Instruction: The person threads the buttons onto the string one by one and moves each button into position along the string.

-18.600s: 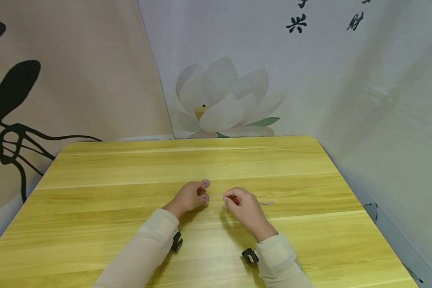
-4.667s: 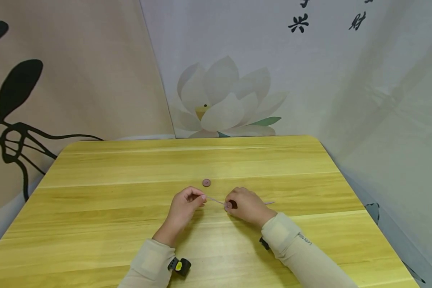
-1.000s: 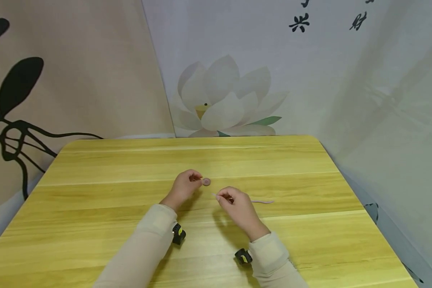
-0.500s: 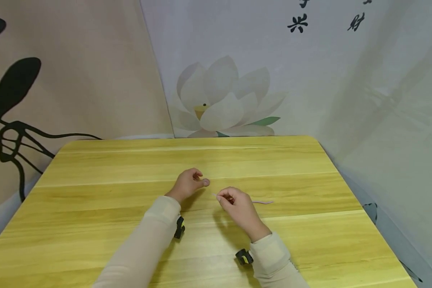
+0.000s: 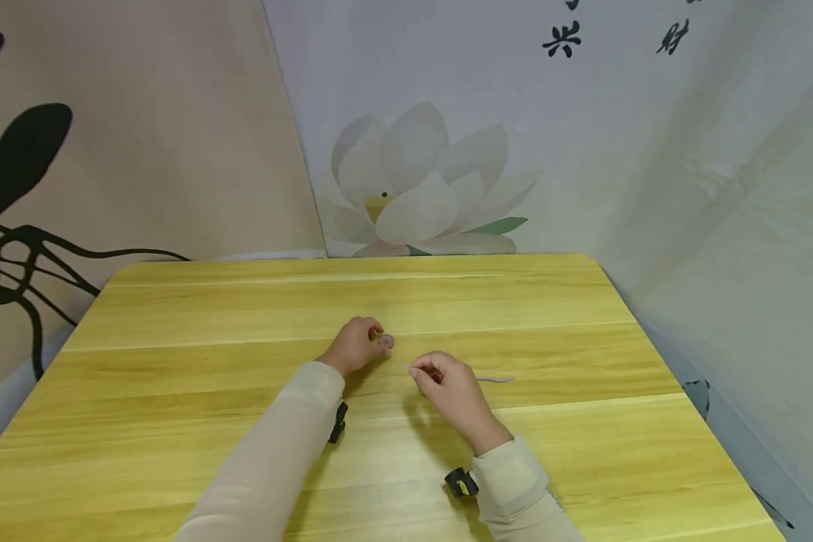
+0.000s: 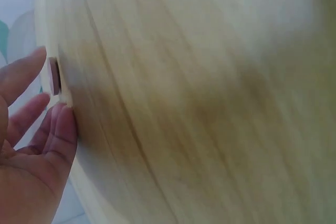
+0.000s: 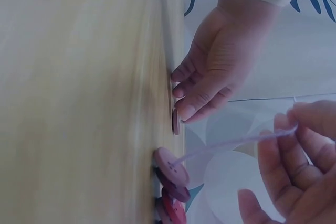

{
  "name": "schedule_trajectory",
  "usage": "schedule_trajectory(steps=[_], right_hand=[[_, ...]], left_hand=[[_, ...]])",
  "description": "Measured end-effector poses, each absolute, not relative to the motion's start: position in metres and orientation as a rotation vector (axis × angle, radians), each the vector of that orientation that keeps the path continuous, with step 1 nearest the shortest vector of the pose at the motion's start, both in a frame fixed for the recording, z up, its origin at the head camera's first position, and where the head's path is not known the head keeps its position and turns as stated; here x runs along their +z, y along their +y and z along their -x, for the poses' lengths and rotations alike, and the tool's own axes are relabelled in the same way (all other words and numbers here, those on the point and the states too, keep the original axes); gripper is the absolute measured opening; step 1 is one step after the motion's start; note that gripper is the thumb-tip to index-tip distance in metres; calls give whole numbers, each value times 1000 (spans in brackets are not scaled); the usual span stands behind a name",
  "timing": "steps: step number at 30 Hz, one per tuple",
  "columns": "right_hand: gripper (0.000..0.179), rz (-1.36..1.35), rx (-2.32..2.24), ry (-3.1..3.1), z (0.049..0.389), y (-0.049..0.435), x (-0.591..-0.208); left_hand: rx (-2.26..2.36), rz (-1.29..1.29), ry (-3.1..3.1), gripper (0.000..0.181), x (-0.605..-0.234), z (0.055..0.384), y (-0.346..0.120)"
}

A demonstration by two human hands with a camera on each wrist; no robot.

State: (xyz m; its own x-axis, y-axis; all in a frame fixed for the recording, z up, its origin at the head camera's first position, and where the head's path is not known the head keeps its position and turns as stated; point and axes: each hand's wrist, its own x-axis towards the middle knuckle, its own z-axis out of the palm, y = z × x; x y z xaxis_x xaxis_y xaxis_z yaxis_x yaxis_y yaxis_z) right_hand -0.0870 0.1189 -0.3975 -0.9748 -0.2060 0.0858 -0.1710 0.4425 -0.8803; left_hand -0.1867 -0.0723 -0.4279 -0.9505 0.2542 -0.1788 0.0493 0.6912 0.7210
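Note:
A mauve button [image 5: 386, 342] lies flat on the table, with my left hand [image 5: 354, 346] at its left side. In the right wrist view, the left thumb touches or nearly touches that button's edge. The left wrist view shows the button [image 6: 54, 76] edge-on beside the loosely bent fingers. My right hand [image 5: 452, 388] pinches a thin pale purple cord [image 7: 236, 141] between thumb and forefinger, its short tip pointing left. The cord runs to a pink button [image 7: 170, 166], with a dark purple button [image 7: 175, 186] and a red button [image 7: 174, 206] behind it.
The cord's tail [image 5: 496, 379] lies on the wooden table [image 5: 244, 436] to the right of my right hand. A printed fabric backdrop [image 5: 423, 181] stands behind the table's far edge. Each wrist carries a small black camera [image 5: 461, 482].
Earlier, a second mauve button went from the left hand onto the cord at the right hand. Since then the left hand has reached to the remaining button; its thumb briefly covered it.

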Motion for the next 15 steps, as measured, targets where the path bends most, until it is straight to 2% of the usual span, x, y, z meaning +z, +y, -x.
schedule_trajectory(steps=[15], right_hand=[[11,354,-1547,2684,89,120,-403]], left_hand=[[971,-293,2697,30,-425,193,-61]])
